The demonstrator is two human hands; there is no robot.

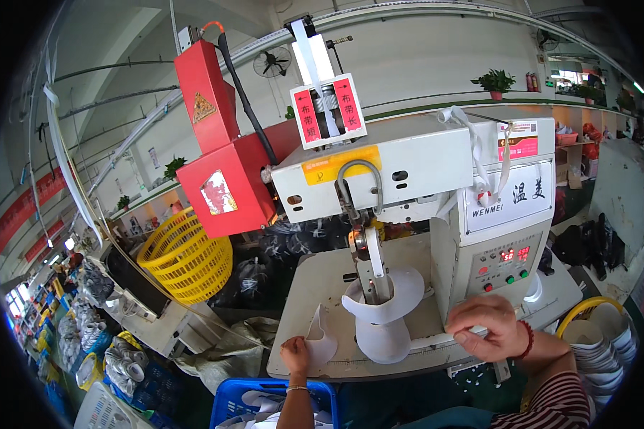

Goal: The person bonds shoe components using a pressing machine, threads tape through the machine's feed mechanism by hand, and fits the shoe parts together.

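Note:
A thin curved white piece, like a shoe upper (323, 344), stands at the left of the machine's table (300, 314). My left hand (295, 355) is closed on its left edge. Beside it, a larger white curved piece (401, 300) sits round a rounded white post (382, 342), under the metal head (372, 275) of a taping machine (408, 182). My right hand (488, 327) is raised in front of the control panel (504, 261), its fingers curled into a pinch. Whatever its fingertips hold, if anything, is hidden.
A blue basket (225, 397) with white pieces stands below my left forearm. At the right, stacked white pieces (599, 350) lean in a yellow basket (579, 309). A tall yellow basket (187, 254) and black bags (252, 277) are behind the table. White tape (472, 150) hangs from the machine.

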